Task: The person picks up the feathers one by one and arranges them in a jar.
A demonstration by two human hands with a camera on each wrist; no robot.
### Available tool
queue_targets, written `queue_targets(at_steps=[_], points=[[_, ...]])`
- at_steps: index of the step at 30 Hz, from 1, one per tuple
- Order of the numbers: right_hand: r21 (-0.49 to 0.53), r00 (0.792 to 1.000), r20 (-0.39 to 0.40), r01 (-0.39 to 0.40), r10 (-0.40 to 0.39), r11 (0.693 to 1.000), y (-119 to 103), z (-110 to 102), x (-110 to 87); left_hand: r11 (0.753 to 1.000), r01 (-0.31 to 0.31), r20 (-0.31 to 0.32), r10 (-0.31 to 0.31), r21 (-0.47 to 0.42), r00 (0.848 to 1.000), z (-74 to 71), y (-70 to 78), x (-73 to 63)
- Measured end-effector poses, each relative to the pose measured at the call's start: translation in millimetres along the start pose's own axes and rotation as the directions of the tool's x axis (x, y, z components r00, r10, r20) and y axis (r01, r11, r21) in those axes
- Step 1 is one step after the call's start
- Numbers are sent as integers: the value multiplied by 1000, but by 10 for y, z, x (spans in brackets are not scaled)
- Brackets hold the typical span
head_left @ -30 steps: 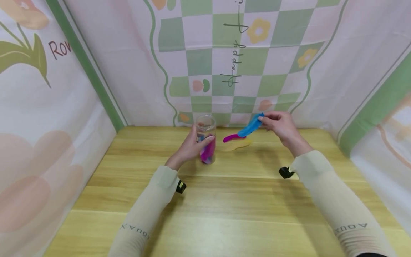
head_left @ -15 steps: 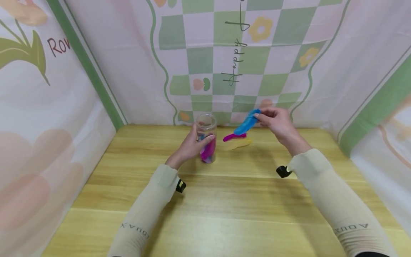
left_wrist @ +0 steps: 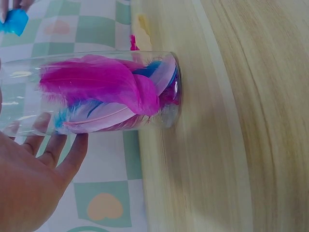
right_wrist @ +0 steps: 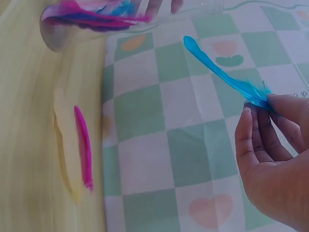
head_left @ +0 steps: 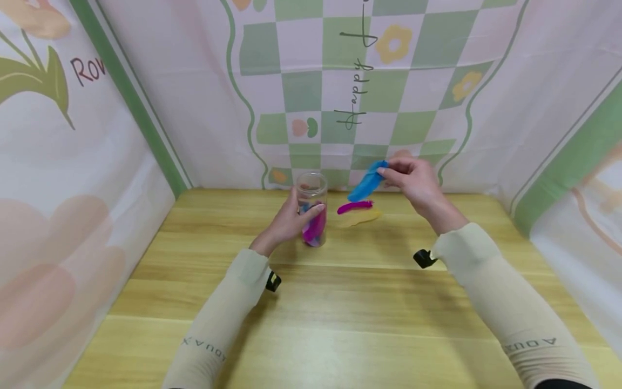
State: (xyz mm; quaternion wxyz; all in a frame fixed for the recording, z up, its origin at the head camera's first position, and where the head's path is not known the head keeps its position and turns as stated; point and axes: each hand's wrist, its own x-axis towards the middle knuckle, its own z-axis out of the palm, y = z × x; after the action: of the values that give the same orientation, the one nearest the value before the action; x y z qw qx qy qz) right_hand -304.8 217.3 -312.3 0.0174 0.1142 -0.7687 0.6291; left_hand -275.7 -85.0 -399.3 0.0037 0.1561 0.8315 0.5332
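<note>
My left hand (head_left: 291, 219) grips a clear glass jar (head_left: 312, 186) that stands upright on the wooden table. Inside it are magenta, blue and pale feathers, seen close up in the left wrist view, where a magenta feather (left_wrist: 91, 79) lies against the glass. The jar's mouth has no lid on it. To the right of the jar, my right hand (head_left: 415, 181) pinches a blue feather (head_left: 366, 182) by one end between thumb and fingertips. That feather hangs slanted in the air, apart from the jar, its free end toward the left.
A magenta feather (head_left: 355, 207) and a yellow feather (head_left: 360, 217) lie side by side on the table (head_left: 311, 324), right of the jar. Behind the table hangs a cloth (head_left: 340, 92) with a green and white check. Similar cloth walls flank both sides.
My right hand has moved left and slightly up with the blue feather, bringing it closer to the jar. The left hand and jar stay in place.
</note>
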Motion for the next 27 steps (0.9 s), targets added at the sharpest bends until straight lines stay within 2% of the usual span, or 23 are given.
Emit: queue_targets(at_steps=[9,17,27], points=[[112,999,21,43,-46,993,-102,100,6,1000,-8,4,8,-17,1000,6,-21,18],[66,999,12,42,-43,997,-178,140,1,1000,-6,-5,5,-23,1000,3,-3,1],[36,996,19,84,-85,996,-264,196,0,1000,-11,1,11,-25,1000,3,6,-1]])
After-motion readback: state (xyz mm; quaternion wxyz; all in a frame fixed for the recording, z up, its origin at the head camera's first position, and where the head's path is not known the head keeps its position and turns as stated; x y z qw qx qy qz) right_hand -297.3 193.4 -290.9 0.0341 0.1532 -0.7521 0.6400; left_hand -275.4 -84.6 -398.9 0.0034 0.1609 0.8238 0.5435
